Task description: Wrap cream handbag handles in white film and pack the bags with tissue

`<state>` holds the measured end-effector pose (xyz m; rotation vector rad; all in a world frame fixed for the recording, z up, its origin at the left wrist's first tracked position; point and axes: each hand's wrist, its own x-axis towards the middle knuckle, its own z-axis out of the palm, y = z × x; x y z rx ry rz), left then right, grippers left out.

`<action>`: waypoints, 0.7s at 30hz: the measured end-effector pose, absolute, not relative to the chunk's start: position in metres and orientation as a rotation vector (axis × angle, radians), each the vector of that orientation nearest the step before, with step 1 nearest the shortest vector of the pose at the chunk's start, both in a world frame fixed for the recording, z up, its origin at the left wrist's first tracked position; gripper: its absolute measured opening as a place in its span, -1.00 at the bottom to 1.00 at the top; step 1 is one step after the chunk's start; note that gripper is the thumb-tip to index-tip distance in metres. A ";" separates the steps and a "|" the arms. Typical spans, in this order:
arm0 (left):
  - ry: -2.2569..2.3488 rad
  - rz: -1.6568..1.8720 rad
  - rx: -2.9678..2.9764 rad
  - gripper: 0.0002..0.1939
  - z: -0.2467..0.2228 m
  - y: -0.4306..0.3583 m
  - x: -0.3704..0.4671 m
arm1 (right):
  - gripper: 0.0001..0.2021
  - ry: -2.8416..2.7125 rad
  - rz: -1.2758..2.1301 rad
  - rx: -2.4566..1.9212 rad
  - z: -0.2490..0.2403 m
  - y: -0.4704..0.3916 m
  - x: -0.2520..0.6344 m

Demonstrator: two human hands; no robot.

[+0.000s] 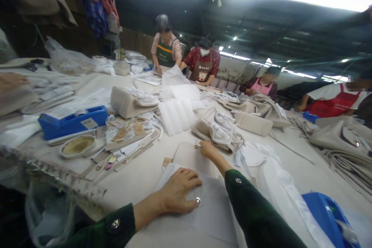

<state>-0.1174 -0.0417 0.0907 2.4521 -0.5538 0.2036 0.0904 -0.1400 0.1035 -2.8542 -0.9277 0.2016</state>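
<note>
White sheets [215, 209] lie over a pale beige bag piece [186, 153] at the front centre of the table. My left hand [181, 192] rests on the sheets with its fingers spread, its thumb near a small round metal snap [198, 200]. Farther forward, my right hand [207, 149] has its fingers bent together at the far right edge of the beige piece, beside a small gold-coloured fitting [197, 147]. Whether those fingers pinch anything is too small to tell. A brown tag [167, 161] shows at the left edge of the sheets.
A blue tape dispenser [74, 122], a tape roll [77, 145] and tags [120, 135] lie left. Beige bags [130, 102] [216, 128] stand beyond. Another blue dispenser [327, 217] sits front right. Several people work around the table; a blurred hand [13, 82] shows far left.
</note>
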 end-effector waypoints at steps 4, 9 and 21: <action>-0.575 0.182 2.458 -0.48 0.092 -0.041 -0.117 | -0.76 -0.798 0.255 -2.866 0.106 -0.133 0.096; -0.585 0.170 2.478 -0.47 0.093 -0.041 -0.118 | -0.79 -0.811 0.282 -2.687 0.145 -0.148 0.100; -0.673 0.319 2.612 -0.56 0.095 -0.044 -0.124 | -0.89 -0.912 0.079 -2.270 0.161 -0.209 -0.024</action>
